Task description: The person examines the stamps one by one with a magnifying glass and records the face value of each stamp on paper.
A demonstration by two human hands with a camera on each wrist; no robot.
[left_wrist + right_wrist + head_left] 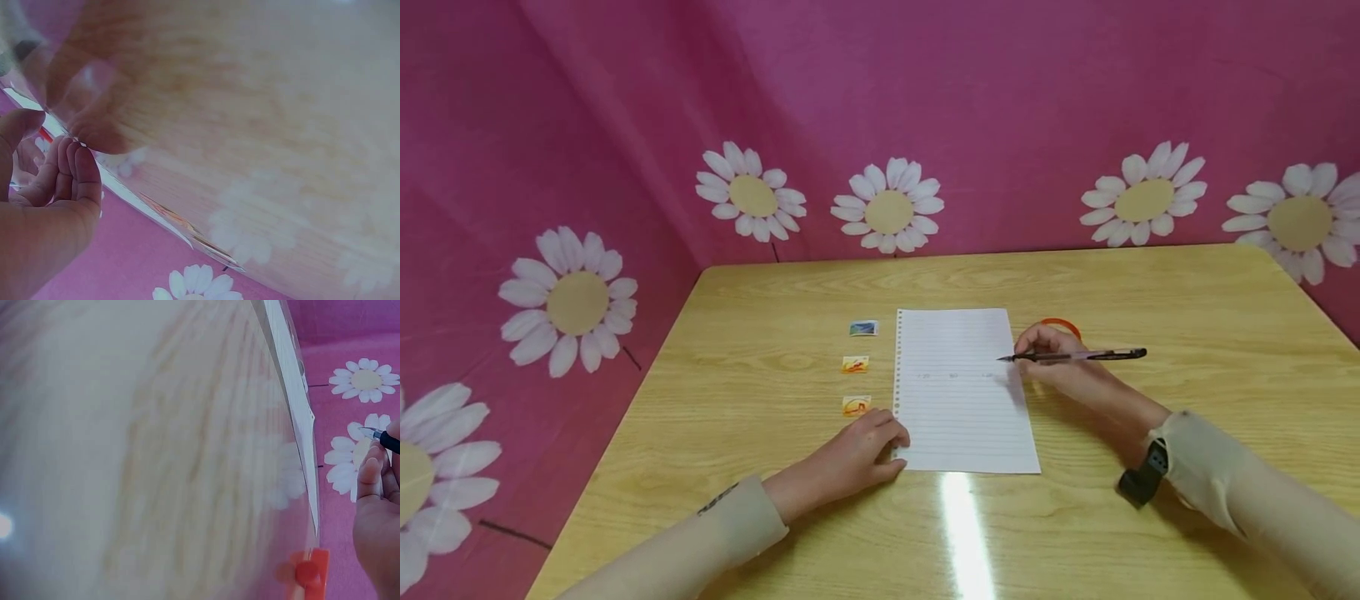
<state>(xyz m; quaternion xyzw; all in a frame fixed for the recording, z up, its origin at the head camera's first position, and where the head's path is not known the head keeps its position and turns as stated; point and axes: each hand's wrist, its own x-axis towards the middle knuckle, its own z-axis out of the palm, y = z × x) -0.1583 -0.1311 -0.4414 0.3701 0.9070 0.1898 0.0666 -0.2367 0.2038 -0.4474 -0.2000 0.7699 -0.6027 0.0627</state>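
A lined sheet of paper (958, 425) with punched holes down its left edge lies on the table, faint writing across its middle. My left hand (868, 450) rests at the sheet's lower left edge, fingers loosely bent and touching it. In my right hand (1060, 367) I hold a dark pen (1120, 354), its tip above the sheet's right side. The right wrist view shows the pen's tip (370, 432) apart from the paper. Left of the sheet, three small picture stamps (864, 328) lie in a column, the lowest close to my left hand.
An orange curved object (1063, 325) sits just behind my right hand, partly hidden. The wooden table (760, 333) meets a pink cloth (1000, 100) with white daisies at its back and left. A bright reflection falls on the table near the front.
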